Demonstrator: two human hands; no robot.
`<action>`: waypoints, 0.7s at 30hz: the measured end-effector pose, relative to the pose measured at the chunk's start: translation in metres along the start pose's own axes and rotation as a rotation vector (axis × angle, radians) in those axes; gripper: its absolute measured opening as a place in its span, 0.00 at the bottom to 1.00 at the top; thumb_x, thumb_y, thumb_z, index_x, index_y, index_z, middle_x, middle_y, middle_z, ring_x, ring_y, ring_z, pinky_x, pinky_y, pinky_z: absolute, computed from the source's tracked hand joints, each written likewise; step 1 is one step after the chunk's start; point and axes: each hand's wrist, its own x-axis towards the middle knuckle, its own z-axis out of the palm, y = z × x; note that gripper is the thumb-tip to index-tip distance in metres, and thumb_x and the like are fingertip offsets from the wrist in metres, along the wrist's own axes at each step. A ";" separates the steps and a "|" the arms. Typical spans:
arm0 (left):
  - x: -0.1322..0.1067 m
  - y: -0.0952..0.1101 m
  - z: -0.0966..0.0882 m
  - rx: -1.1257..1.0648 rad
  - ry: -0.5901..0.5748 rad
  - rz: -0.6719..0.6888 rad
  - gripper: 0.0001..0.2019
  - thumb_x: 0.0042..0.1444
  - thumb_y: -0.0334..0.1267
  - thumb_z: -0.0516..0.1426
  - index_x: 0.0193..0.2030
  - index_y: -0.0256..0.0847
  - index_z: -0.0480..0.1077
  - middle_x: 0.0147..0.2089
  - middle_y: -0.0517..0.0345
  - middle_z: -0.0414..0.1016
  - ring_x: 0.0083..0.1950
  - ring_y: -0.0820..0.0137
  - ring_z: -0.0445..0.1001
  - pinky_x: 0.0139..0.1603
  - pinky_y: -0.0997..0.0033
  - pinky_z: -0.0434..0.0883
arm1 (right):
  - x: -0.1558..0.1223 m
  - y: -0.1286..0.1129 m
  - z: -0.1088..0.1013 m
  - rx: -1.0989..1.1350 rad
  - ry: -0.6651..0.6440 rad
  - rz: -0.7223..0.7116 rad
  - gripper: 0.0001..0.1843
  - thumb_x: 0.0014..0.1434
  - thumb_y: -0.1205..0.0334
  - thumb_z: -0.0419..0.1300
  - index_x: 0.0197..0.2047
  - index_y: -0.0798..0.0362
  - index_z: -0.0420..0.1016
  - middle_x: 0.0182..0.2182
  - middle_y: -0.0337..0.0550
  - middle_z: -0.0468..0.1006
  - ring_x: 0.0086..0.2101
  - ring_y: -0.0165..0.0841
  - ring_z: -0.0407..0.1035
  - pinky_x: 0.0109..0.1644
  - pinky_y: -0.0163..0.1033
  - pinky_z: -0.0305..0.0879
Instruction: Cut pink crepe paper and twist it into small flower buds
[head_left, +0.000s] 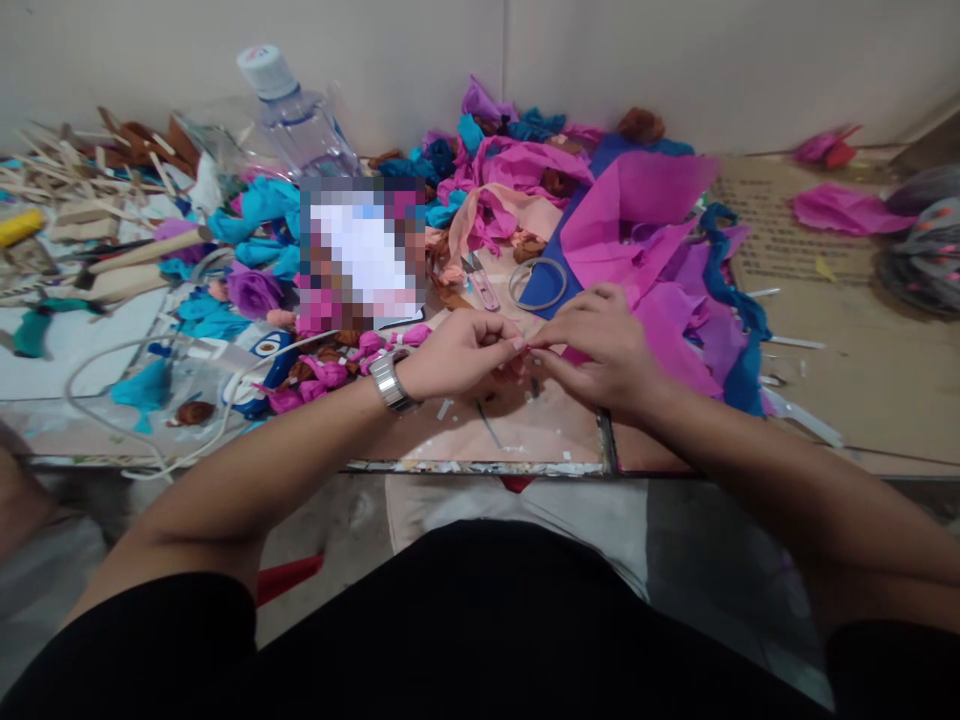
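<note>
Now | pink scrap | pinched between fingers | left hand, right hand

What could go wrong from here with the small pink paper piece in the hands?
1. The left hand and right hand both pinch the pink paper piece; such thin paper may tear.
2. The snips lie just beyond the hands and might nick a reaching hand.

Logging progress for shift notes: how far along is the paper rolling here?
Done: a row of twisted magenta buds and a purple rose. In hand: left hand and right hand pinch a small pink paper piece. Left, seemingly: large magenta sheets, uncut.
</note>
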 end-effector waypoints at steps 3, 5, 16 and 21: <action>0.001 -0.003 0.001 0.031 0.024 0.021 0.14 0.69 0.46 0.64 0.40 0.35 0.80 0.35 0.50 0.85 0.34 0.72 0.83 0.36 0.75 0.80 | 0.000 -0.001 0.000 -0.004 -0.017 0.025 0.07 0.73 0.55 0.66 0.43 0.45 0.84 0.38 0.39 0.89 0.43 0.42 0.79 0.57 0.57 0.63; 0.000 -0.004 0.002 0.073 0.041 0.048 0.14 0.69 0.46 0.63 0.40 0.35 0.80 0.35 0.51 0.85 0.34 0.72 0.83 0.36 0.75 0.79 | 0.000 -0.001 -0.001 -0.007 -0.039 0.051 0.09 0.74 0.54 0.65 0.42 0.45 0.84 0.38 0.40 0.89 0.44 0.43 0.79 0.58 0.58 0.62; -0.005 -0.008 0.004 0.824 0.257 0.449 0.11 0.73 0.43 0.59 0.45 0.41 0.82 0.34 0.58 0.85 0.34 0.70 0.81 0.37 0.70 0.68 | 0.000 -0.005 0.003 0.067 -0.054 0.173 0.07 0.71 0.54 0.65 0.41 0.45 0.83 0.37 0.41 0.89 0.43 0.44 0.81 0.57 0.58 0.66; -0.003 -0.016 0.003 0.961 0.293 0.532 0.09 0.73 0.39 0.60 0.47 0.42 0.82 0.39 0.59 0.87 0.38 0.68 0.84 0.38 0.69 0.70 | 0.000 -0.006 0.003 0.126 -0.026 0.198 0.05 0.70 0.55 0.67 0.40 0.44 0.82 0.37 0.40 0.88 0.41 0.44 0.81 0.55 0.57 0.67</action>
